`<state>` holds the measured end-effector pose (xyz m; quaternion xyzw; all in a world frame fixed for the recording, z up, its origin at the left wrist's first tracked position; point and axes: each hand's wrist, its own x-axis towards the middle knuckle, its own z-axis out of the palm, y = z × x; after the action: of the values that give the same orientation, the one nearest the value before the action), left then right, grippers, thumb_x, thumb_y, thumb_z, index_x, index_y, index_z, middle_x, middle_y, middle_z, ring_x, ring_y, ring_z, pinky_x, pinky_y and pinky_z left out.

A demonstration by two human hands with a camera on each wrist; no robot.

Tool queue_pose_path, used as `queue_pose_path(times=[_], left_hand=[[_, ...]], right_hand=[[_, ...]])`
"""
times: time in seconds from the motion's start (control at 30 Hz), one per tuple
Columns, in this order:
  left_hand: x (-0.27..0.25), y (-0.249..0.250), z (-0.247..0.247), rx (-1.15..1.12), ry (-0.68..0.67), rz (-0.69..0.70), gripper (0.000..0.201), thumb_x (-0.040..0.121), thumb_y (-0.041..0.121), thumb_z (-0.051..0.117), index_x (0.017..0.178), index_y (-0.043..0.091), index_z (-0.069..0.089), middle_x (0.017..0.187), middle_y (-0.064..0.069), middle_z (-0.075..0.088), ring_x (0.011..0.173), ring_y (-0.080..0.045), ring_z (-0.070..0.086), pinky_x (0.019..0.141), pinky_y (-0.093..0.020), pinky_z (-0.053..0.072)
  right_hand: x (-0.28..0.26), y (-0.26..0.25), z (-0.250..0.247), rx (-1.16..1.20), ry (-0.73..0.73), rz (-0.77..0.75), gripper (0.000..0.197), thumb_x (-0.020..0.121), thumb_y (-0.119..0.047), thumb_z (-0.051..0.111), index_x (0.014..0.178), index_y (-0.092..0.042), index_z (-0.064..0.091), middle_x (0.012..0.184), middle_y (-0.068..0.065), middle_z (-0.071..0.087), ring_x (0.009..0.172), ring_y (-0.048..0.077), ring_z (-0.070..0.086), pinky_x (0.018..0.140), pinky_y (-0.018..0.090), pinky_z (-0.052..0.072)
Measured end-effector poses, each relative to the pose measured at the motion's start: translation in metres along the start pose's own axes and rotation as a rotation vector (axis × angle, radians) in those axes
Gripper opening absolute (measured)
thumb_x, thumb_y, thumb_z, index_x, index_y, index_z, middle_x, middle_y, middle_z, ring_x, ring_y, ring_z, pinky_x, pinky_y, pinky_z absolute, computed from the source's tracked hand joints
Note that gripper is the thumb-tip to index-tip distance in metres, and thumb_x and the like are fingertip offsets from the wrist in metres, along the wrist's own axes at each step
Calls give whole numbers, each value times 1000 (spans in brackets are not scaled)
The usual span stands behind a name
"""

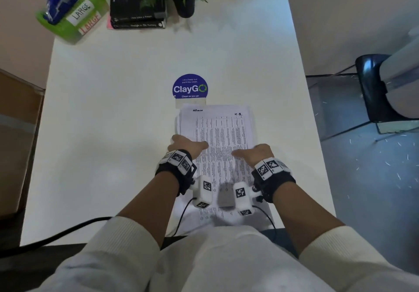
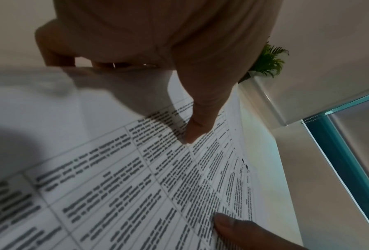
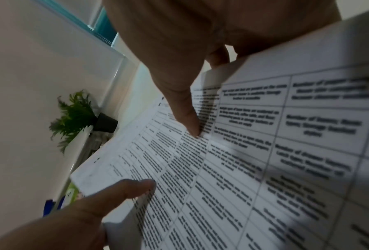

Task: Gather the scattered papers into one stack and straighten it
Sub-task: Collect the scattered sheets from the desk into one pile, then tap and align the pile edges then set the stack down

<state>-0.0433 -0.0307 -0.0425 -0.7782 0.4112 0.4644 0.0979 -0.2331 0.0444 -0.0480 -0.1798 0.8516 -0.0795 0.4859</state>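
At the near middle of the white table (image 1: pixel 113 110), the papers (image 1: pixel 217 130) lie gathered in one pile, its far end just under the round blue sticker (image 1: pixel 190 86) at twelve o'clock. The left hand (image 1: pixel 187 145) grasps the pile's nine o'clock edge, thumb on top and fingers curled under, and the right hand (image 1: pixel 256 153) pinches the three o'clock edge the same way.

Sheet edges are staggered at the far left corner (so the squaring isn't done, I'd judge). The near end appears to overhang the table by the person's lap. If either pinch loosens during a lift or tap, lower sheets could slide out toward six o'clock and fan apart. Squeezing inward too hard might buckle the middle.
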Motion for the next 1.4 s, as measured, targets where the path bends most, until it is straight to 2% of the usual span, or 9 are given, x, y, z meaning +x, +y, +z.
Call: queue_pose_path(times=[0.23,0.47,0.57,0.63,0.8,0.97,1.13,1.23,1.4], left_hand=[[0,-2,-1,164,17,-9,106,70,55,76,150,20,16,149,-23,19,129,-46,40,105,-52,41],[4,-6,-9,85,-1,145,84,72,37,75,133,23,20,119,-18,53,97,-38,59,86,-46,55],[8,-12,-17,62,4,186,82,75,36,76,135,19,24,109,-8,53,98,-35,59,89,-46,54],[10,-15,-21,50,10,210,82,76,35,77,137,18,25,110,-7,52,94,-31,55,90,-42,53],[15,-20,-24,30,-16,222,89,76,39,78,144,13,26,130,-9,52,105,-31,56,88,-37,49],[20,-19,-35,-94,1,268,96,72,56,76,147,18,28,145,-11,46,126,-32,51,103,-42,45],[11,-3,-66,-474,-188,503,125,54,66,83,153,21,22,151,-11,44,133,-23,49,112,-47,40],[-8,20,-83,-579,-102,684,78,66,48,86,131,18,55,123,2,69,112,-14,66,103,-45,50],[-53,66,-91,-866,273,901,40,93,17,67,129,15,51,119,6,64,105,6,61,92,-10,48]], right_hand=[[-12,-10,17,-119,93,-19,68,62,-48,85,107,-11,51,116,15,55,90,27,59,67,33,52],[-10,-15,16,-81,44,-121,83,72,-32,86,134,-7,38,115,8,53,96,23,52,76,31,47],[-5,-12,8,-21,-50,-119,100,71,-29,87,148,-7,26,143,13,46,124,31,51,91,36,47],[-5,-9,2,57,-131,-90,108,69,-33,88,153,-13,23,152,12,40,121,33,55,83,37,53],[-12,-5,-9,26,-219,-169,64,82,-30,79,133,-5,51,125,13,64,59,9,67,43,22,46],[-26,-18,-19,235,-209,-411,24,81,-10,77,97,-24,67,104,3,75,99,25,70,96,52,52],[-49,-47,-56,287,-183,-700,29,83,-12,76,111,-17,70,108,-2,75,102,16,71,96,44,53],[-66,-69,-75,381,-87,-798,23,84,-6,75,100,-21,71,102,-2,77,97,15,72,89,39,55],[-90,-106,-75,526,214,-1049,20,87,0,69,105,-7,70,92,-1,74,86,8,71,77,17,55]])
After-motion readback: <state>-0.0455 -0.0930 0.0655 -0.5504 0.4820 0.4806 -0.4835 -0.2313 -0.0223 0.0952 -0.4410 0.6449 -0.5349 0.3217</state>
